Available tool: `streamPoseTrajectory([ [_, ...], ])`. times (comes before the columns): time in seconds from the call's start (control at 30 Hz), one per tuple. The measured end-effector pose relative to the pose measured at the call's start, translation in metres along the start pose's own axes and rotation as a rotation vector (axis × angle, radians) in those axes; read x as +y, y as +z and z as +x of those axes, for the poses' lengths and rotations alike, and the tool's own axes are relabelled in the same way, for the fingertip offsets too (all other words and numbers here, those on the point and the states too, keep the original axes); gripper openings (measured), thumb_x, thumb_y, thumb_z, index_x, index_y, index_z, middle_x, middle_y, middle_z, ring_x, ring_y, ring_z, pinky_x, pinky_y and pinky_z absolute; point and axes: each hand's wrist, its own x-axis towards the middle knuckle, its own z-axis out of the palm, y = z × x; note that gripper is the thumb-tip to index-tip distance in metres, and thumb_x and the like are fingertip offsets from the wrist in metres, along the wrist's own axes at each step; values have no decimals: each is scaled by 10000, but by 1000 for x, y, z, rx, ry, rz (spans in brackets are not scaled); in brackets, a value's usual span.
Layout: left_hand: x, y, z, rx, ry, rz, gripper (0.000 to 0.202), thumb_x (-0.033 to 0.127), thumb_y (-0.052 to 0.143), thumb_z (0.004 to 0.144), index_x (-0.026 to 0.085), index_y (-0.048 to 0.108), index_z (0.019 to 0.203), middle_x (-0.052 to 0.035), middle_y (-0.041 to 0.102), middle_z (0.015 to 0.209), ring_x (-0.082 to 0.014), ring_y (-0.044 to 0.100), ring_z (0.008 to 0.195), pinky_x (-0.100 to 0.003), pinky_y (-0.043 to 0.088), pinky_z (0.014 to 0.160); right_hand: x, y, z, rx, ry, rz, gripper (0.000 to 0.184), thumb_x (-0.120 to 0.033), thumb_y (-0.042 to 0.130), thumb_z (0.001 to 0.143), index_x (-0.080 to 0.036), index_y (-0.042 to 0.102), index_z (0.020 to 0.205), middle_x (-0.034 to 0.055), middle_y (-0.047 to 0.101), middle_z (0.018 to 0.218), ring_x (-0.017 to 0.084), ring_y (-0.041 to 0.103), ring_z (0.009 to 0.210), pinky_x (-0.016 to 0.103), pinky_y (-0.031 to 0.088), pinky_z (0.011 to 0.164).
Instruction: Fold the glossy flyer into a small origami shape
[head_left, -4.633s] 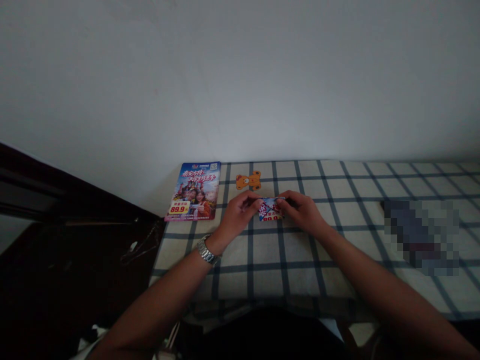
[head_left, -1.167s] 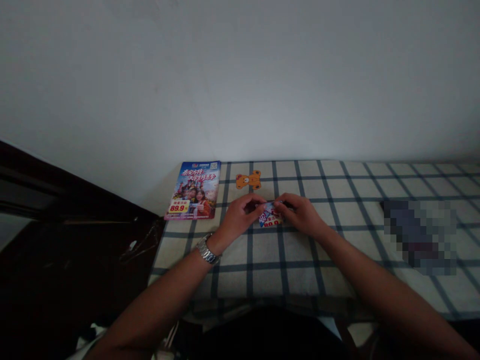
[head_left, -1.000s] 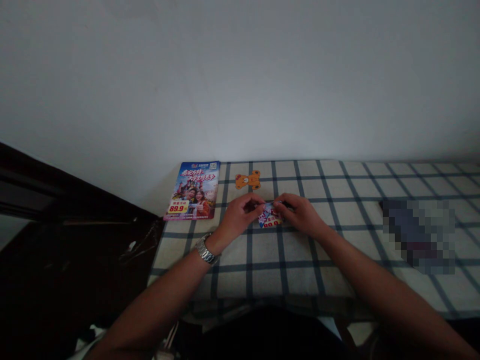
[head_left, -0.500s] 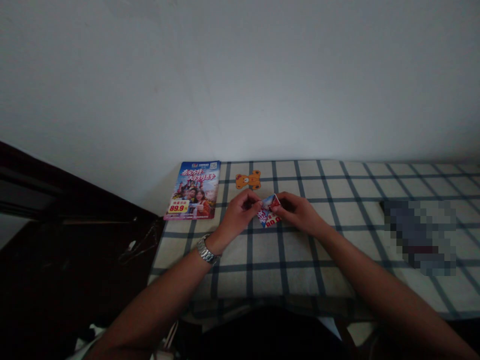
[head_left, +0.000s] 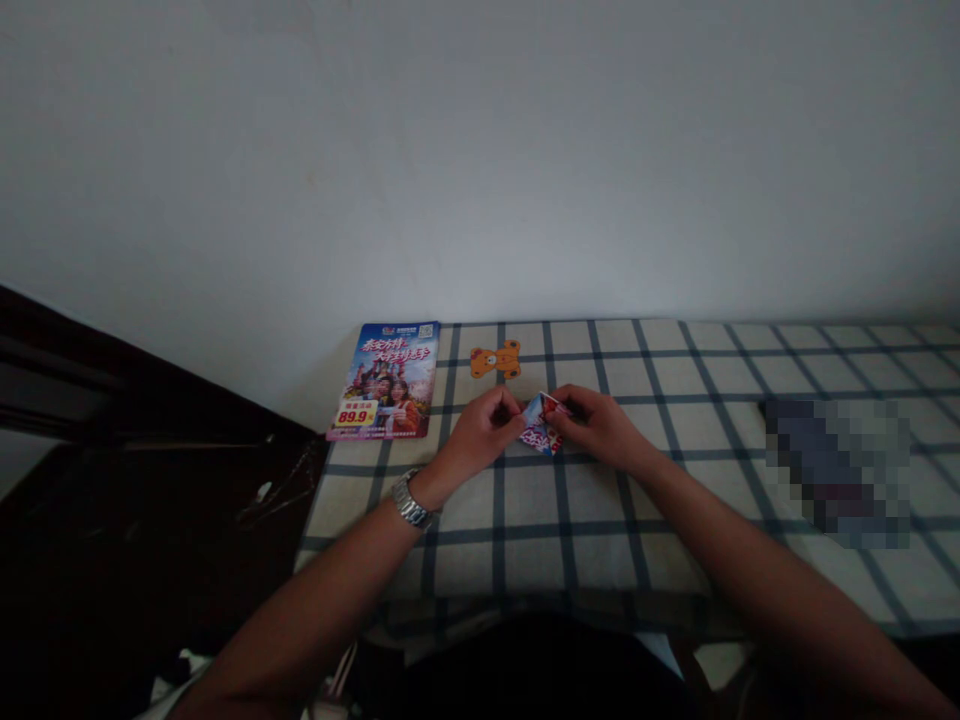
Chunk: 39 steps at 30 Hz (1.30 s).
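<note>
Between my hands is a small folded paper (head_left: pixel 541 428), printed in blue, red and white like the flyers at the left. My left hand (head_left: pixel 487 425) pinches its left corner between thumb and fingers; a metal watch (head_left: pixel 412 500) circles that wrist. On the opposite side my right hand (head_left: pixel 600 425) grips the paper's upper right part, fingers closed and partly covering it. The folded paper is held just over the checked tablecloth (head_left: pixel 529 540). Just beyond my hands lies an orange bear-shaped piece (head_left: pixel 495 360), flat on the cloth.
A stack of printed flyers (head_left: pixel 386 385) rests at the table's back left corner. Far to the right lies a dark blurred-out object (head_left: pixel 825 470). A pale wall (head_left: pixel 525 180) rises behind the table. Left of the table the floor is dark.
The folded paper has been turned between my fingers, so its printed side shows at another angle and the price figures are mostly out of sight. Both hands stay nearly in place.
</note>
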Motion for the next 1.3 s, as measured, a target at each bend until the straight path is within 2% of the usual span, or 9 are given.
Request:
streamPoseTrajectory([
  [0.17,-1,3,-2,-16,47,14,146,266,686,883,195,568,929,16,633,829,-121,607,723,-225,484,649,-1,-2,0,-18,1,-52,215,-377,661,941,-181,707,1016,10,700,823,155,608,729,257,468,661],
  [0.3,0,5,-6,-26,137,2,295,276,673,951,219,606,1233,-53,708,1099,-171,702,965,-298,578,860,-3,-1,-1,-40,5,-72,210,-367,663,923,-173,713,987,1,681,788,143,588,695,245,455,638],
  [0.33,0,5,-6,-27,158,37,279,290,663,972,229,630,1241,-56,713,1127,-175,706,990,-310,578,893,-3,-1,-1,-50,0,-79,206,-364,667,918,-174,717,978,0,680,783,141,586,690,244,453,634],
  [0.47,1,3,-6,-8,164,126,145,330,656,998,233,709,1092,-26,742,1012,-163,715,907,-302,583,855,-2,0,-2,-80,-23,-107,227,-383,691,913,-179,742,999,2,707,810,143,609,709,244,461,646],
  [0.6,-3,2,-4,26,101,56,143,336,682,978,206,701,1036,-18,727,906,-146,700,813,-262,574,751,0,0,-1,-47,-3,-96,313,-443,739,895,-183,754,1068,16,745,850,146,630,699,252,477,633],
  [0.73,-4,1,-2,81,91,-68,171,347,721,942,189,672,983,-24,718,892,-142,696,806,-248,572,737,0,0,1,9,47,24,375,-495,747,894,-184,754,1104,47,777,898,154,658,687,272,521,622],
  [0.87,-3,2,-2,109,93,-111,199,365,740,928,187,663,973,-27,716,889,-145,699,814,-247,573,742,0,-1,1,37,50,161,346,-489,740,906,-197,768,1089,61,802,964,190,735,834,318,600,770],
  [1.13,-3,0,-1,127,87,-99,245,414,751,927,190,663,971,-40,725,931,-159,710,848,-270,588,786,5,-5,2,20,29,151,348,-480,687,953,-208,788,1145,67,817,1081,222,758,953,372,606,890],
  [1.3,-1,0,-2,123,88,-91,260,433,751,930,192,661,972,-43,727,954,-162,710,864,-281,589,809,4,-7,2,56,19,79,335,-484,660,967,-208,805,1089,64,821,1037,230,752,929,372,596,862],
])
